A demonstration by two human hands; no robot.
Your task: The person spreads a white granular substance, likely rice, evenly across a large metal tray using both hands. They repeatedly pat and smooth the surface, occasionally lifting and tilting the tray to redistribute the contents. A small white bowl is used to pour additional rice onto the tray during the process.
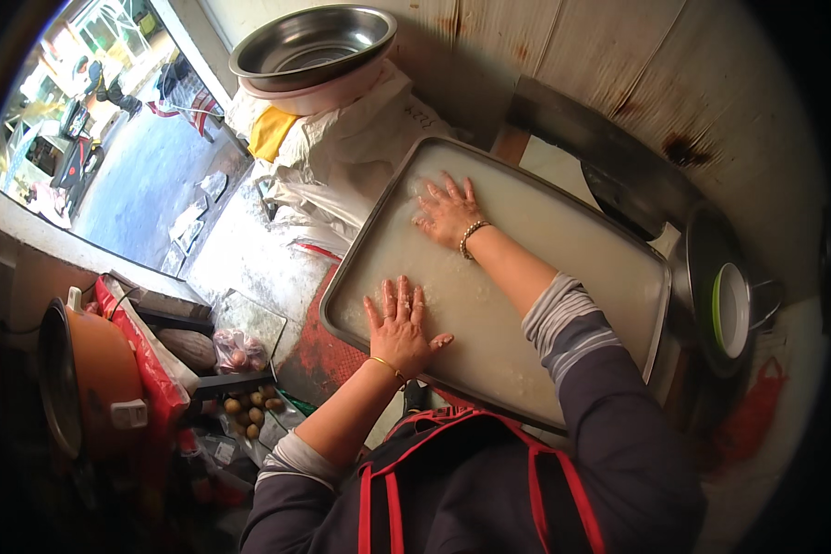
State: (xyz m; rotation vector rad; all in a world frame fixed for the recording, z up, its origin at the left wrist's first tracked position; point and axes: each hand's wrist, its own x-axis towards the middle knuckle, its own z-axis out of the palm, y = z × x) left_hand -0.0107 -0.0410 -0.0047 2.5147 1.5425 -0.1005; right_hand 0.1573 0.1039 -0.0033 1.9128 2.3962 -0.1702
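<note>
A large rectangular metal tray [364,239] lies in front of me, filled with a milky, off-white liquid or soft mass [488,339]. Pale lumps float at its surface in places. My left hand [403,334] rests palm down over the tray's near-left part, fingers apart and speckled with white bits. Farther back, my right hand [450,213] lies flat on the milky surface with its fingers spread and wet. Neither hand grips anything. Whatever is under the palms is hidden. A beaded bracelet [472,239] circles the right wrist, and a thin bangle [388,369] the left.
Behind the tray, a steel basin [311,48] sits in a pink one on white sacks [360,131]. At right is a dark pan [696,298] with a green-rimmed bowl [733,311]. An orange pot [107,374] stands left, near round produce [253,412]. A person [104,83] is outside the doorway.
</note>
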